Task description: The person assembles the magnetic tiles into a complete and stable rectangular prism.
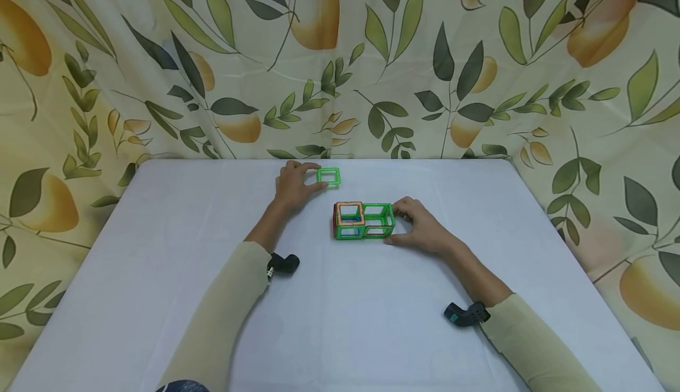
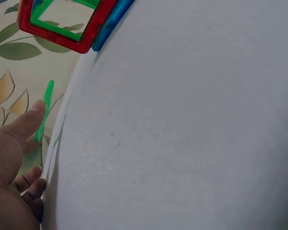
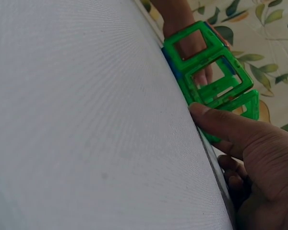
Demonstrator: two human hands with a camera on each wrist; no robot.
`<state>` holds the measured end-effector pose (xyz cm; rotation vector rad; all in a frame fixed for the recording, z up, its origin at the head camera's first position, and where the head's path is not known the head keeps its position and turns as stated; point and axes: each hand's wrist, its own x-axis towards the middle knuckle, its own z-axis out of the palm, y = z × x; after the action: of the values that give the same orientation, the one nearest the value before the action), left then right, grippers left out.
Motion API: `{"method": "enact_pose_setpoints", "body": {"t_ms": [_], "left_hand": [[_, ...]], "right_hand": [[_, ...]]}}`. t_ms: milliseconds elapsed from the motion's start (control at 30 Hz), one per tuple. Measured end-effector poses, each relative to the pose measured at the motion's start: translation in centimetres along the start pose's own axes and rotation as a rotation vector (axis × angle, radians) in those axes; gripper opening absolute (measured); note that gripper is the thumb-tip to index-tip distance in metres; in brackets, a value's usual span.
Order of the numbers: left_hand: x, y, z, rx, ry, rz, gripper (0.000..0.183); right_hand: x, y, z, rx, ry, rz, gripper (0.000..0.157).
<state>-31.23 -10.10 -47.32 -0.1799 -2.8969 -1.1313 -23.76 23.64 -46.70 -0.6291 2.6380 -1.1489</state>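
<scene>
Between its thumb and fingers, my left hand [image 1: 293,186] pinches a green square magnetic tile [image 1: 329,169] at the far side of the table. The tile shows almost edge-on in the left wrist view, a thin green strip [image 2: 50,91] by the thumb. Nearer stands a box shape built of magnetic tiles [image 1: 363,226], two cubes long, with green, orange, red and blue frames. My right hand [image 1: 425,226] grips its right end, thumb low at the near corner and fingers at the far one. In the right wrist view, green frames [image 3: 185,76] extend beyond that thumb.
A white-covered table [image 1: 329,315] spreads under both arms, its far edge close behind the left hand. Behind it hangs a curtain [image 1: 372,85] printed with fruit and leaves. Black wrist cameras [image 1: 467,314] sit at the sleeve cuffs.
</scene>
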Motion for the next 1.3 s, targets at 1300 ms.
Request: {"method": "enact_pose_setpoints", "body": {"t_ms": [1300], "left_hand": [[-5.9, 8.3, -0.8, -0.269, 0.032, 0.311, 0.049]], "right_hand": [[0.0, -0.1, -0.1, -0.017, 0.004, -0.007, 0.056]]}}
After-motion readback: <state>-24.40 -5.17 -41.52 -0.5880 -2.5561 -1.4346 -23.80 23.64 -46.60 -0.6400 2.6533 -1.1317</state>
